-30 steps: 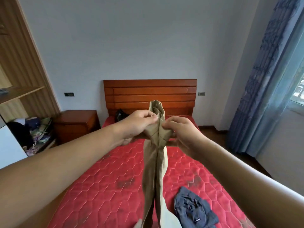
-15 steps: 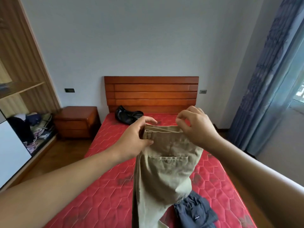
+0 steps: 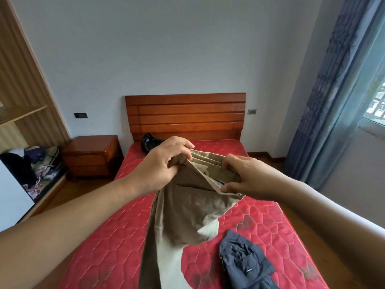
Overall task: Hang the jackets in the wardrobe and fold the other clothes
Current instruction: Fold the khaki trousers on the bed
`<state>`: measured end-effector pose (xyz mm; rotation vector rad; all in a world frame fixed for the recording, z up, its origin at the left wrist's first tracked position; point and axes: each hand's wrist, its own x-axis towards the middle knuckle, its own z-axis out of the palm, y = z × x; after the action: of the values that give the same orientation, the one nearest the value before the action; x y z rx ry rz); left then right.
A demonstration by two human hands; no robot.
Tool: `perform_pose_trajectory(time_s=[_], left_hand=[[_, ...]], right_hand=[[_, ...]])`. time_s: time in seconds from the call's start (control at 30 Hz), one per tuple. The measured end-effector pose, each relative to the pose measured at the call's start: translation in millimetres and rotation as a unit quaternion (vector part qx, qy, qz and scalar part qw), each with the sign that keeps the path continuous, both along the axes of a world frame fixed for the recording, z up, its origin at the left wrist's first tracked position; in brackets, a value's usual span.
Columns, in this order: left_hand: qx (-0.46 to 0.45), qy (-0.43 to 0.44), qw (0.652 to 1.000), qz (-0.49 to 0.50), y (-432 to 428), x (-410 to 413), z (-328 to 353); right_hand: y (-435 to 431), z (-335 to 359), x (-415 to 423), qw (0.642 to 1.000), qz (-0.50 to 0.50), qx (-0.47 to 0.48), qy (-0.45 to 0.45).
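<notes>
While we hold the khaki trousers (image 3: pixel 187 205) up over the red mattress (image 3: pixel 260 222), our left hand (image 3: pixel 162 165) grips their waistband. Our right hand (image 3: pixel 245 176) pinches the opposite edge, legs hanging down.

The red mattress (image 3: pixel 260 215) in front of me carries a crumpled grey garment (image 3: pixel 243 265) at five o'clock and a black bundle (image 3: pixel 149 140) at twelve o'clock, against the headboard (image 3: pixel 185 115)
</notes>
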<state>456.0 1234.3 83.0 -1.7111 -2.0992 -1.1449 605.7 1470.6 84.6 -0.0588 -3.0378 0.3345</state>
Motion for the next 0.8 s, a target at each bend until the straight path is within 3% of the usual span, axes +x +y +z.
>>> perform_pose_trajectory(time_s=[0.4,0.63,0.8], left_hand=[[-0.085,0.18,0.977,-0.079,-21.9,-12.8,9.9],[-0.105,0.197,0.971,-0.083,-31.1,-10.5,7.9],[-0.158,0.18,0.97,-0.044,-47.3,-19.3,11.3]], right_hand=[[-9.3,-10.4,-6.4,0.996,-0.024,0.054,0.067],[-18.9,-13.6,-12.5,0.986,-0.024,0.146,-0.074],[-14.3,-20.3,-13.8,0.999,0.014,-0.032,0.018]])
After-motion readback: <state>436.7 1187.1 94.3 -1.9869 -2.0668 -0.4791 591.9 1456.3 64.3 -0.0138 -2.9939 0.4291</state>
